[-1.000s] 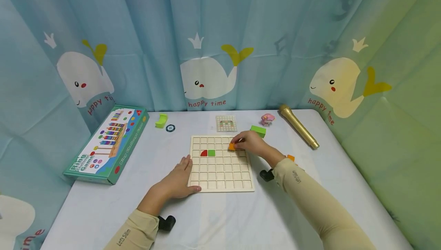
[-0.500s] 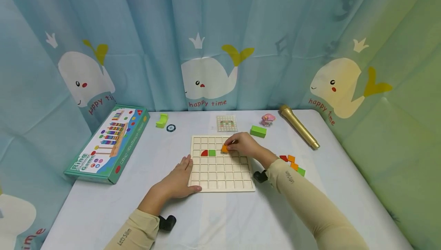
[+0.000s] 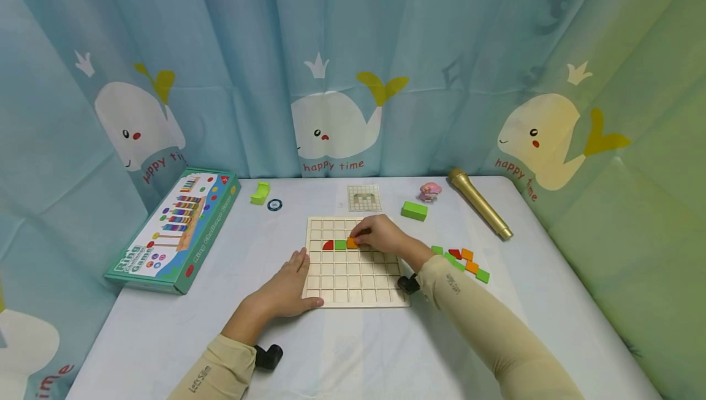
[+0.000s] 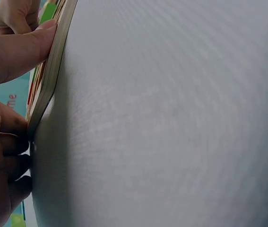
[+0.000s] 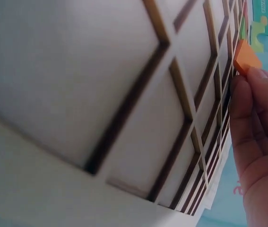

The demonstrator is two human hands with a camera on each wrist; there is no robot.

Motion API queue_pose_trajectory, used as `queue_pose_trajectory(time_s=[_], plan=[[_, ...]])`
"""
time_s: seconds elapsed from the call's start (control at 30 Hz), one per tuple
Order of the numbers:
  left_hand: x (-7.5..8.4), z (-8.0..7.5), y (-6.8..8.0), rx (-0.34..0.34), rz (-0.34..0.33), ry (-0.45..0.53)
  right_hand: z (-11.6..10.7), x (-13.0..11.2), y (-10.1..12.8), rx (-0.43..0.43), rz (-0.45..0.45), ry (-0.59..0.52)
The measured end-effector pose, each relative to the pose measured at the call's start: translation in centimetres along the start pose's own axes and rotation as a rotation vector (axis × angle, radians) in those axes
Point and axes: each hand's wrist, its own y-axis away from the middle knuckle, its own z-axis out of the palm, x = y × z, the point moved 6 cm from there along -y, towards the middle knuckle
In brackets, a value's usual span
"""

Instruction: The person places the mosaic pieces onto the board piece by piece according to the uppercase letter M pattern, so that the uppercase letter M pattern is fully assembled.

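Note:
A wooden grid board (image 3: 353, 280) lies in the middle of the table. A red quarter-round piece (image 3: 328, 245) and a green square (image 3: 339, 244) sit side by side in its second row. My right hand (image 3: 379, 236) pinches an orange piece (image 3: 352, 243) right beside the green square; the right wrist view shows the orange piece (image 5: 245, 56) at my fingertips (image 5: 254, 82) against the board (image 5: 124, 94). My left hand (image 3: 284, 290) lies flat at the board's left front corner, its thumb (image 4: 20, 52) pressed on the board's edge (image 4: 53, 71).
Loose green, red and orange pieces (image 3: 462, 262) lie right of the board. A pattern card (image 3: 363, 197), a green block (image 3: 413, 210), a pink toy (image 3: 430, 191) and a gold microphone (image 3: 477, 202) sit behind. A game box (image 3: 175, 230) lies at the left.
My right hand has carried the orange piece leftward across the board to just beside the green square. The loose pieces to the right have come into sight. The left hand has stayed put.

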Motion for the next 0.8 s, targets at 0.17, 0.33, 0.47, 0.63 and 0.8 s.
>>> queue_pose_trajectory(time_s=[0.17,0.33,0.47,0.63,0.8], plan=[[-0.01,-0.08,0.09,-0.002,-0.008,-0.006,0.45,-0.22,-0.28,-0.045,0.023,0.047],[-0.08,0.01,0.07,0.002,-0.001,0.002,0.66,-0.31,-0.46,-0.066,0.038,0.086],[-0.06,0.02,0.11,0.001,0.006,0.011,0.74,-0.40,-0.47,-0.071,0.029,0.110],[-0.08,-0.01,0.10,-0.004,0.005,0.007,0.63,-0.13,-0.31,-0.055,0.038,0.115],[-0.17,0.07,0.08,-0.009,-0.004,0.001,-0.06,0.06,0.33,-0.014,0.042,0.079]])
